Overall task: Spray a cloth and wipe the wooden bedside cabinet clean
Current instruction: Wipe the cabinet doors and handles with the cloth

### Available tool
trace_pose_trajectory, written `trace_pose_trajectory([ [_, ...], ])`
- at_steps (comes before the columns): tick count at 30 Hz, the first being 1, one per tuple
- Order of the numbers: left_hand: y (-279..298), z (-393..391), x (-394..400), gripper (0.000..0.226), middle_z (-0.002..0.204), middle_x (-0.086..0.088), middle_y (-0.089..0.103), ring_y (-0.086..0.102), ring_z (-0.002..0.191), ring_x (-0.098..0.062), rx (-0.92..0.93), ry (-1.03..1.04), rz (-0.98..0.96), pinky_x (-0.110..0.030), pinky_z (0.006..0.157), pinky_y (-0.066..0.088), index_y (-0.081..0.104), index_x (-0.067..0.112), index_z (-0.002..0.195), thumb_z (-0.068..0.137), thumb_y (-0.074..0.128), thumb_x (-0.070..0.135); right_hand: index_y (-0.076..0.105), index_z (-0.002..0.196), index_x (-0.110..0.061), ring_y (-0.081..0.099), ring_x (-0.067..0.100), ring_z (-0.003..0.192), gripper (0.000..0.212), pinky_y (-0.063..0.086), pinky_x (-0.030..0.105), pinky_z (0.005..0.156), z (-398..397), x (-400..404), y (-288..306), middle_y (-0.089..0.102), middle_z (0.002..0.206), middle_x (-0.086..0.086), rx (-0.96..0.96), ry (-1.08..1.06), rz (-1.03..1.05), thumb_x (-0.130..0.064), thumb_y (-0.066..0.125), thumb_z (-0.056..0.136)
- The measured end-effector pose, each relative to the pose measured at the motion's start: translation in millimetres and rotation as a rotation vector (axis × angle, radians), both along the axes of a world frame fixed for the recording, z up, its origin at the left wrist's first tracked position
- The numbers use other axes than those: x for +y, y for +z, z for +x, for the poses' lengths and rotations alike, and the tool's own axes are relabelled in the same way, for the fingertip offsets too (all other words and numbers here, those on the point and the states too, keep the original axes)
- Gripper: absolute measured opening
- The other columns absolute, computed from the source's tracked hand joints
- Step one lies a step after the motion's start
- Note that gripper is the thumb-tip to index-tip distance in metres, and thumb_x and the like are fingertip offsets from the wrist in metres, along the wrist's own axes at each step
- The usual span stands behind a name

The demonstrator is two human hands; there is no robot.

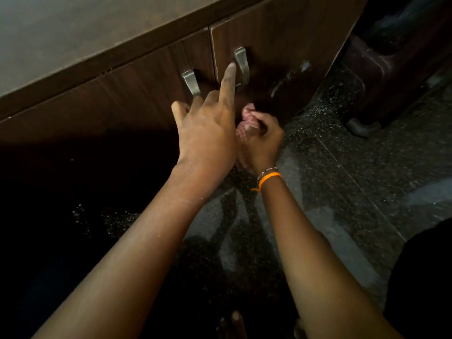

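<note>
The dark wooden bedside cabinet [137, 94] fills the upper left, with two doors and two metal handles [192, 83] [241, 66]. My left hand [208, 133] reaches toward the doors with fingers spread, the index finger pointing up beside the right handle. My right hand [263, 140], with an orange band on the wrist, is shut on a bunched pink checked cloth [247, 118] held low against the right door. Part of the cloth is hidden behind my left hand. No spray bottle is in view.
A speckled dark stone floor [342, 179] lies below and to the right. A dark maroon object [391, 69] with a rounded foot stands right of the cabinet. Toes [232, 324] show at the bottom edge. The lower left is in deep shadow.
</note>
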State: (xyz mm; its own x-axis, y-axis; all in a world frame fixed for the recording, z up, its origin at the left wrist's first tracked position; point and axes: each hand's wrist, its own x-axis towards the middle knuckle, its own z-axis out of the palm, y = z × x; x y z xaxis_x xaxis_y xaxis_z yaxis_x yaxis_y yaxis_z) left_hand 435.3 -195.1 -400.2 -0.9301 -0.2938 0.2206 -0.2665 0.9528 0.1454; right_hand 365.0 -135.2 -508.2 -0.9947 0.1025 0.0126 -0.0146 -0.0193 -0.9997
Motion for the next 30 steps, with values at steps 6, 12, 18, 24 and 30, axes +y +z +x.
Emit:
trace_pose_trajectory([
  [6,-5.2,0.1,0.9,0.078,0.105,-0.006,0.06,0.056,0.093,-0.029,-0.019,-0.031,-0.073,-0.041,0.081,0.03,0.004,0.03,0.148,0.083,0.04,0.007,0.066,0.101,0.0,0.06,0.021,0.102,0.025,0.048,0.044,0.1,-5.2,-9.7,22.9,0.065,0.108,0.013,-0.164,-0.163,-0.283,0.01,0.058,0.08],
  [12,-17.5,-5.3,-4.3,0.064,0.108,-0.009,0.062,0.062,0.089,-0.031,-0.067,-0.062,-0.079,-0.041,0.077,0.041,0.002,0.031,0.148,0.095,0.037,0.024,0.06,0.118,0.005,0.054,0.002,0.089,0.036,0.041,0.007,0.084,3.9,-26.8,13.4,0.055,0.101,0.01,0.203,-0.136,0.049,-0.003,0.055,0.083],
  [18,-16.3,-4.5,-0.8,0.069,0.106,-0.009,0.061,0.061,0.083,-0.029,-0.088,-0.05,-0.121,-0.036,0.069,0.038,0.0,0.025,0.149,0.091,0.036,0.014,0.056,0.121,0.008,0.057,0.025,0.102,0.038,0.045,0.028,0.091,-14.7,-37.7,-39.3,0.056,0.114,0.024,-0.096,-0.201,0.101,-0.003,0.046,0.086],
  [24,-2.7,-3.7,12.3,0.08,0.107,-0.007,0.059,0.057,0.086,-0.026,-0.145,-0.065,-0.096,-0.035,0.075,0.039,-0.004,0.017,0.149,0.071,0.005,0.027,0.048,0.13,0.004,0.044,0.033,0.126,0.039,0.036,0.044,0.107,-42.6,-27.5,-105.1,0.046,0.136,0.021,-0.601,0.242,0.282,-0.007,0.047,0.093],
  [30,-5.7,-14.7,16.4,0.068,0.109,-0.009,0.06,0.058,0.091,-0.029,-0.214,-0.069,-0.138,-0.038,0.082,0.041,-0.002,0.011,0.149,0.084,0.017,0.013,0.059,0.106,0.017,0.046,0.014,0.085,0.024,0.04,0.009,0.059,-49.6,4.9,-76.7,0.061,0.096,0.011,-0.471,0.108,0.104,0.005,0.043,0.092],
])
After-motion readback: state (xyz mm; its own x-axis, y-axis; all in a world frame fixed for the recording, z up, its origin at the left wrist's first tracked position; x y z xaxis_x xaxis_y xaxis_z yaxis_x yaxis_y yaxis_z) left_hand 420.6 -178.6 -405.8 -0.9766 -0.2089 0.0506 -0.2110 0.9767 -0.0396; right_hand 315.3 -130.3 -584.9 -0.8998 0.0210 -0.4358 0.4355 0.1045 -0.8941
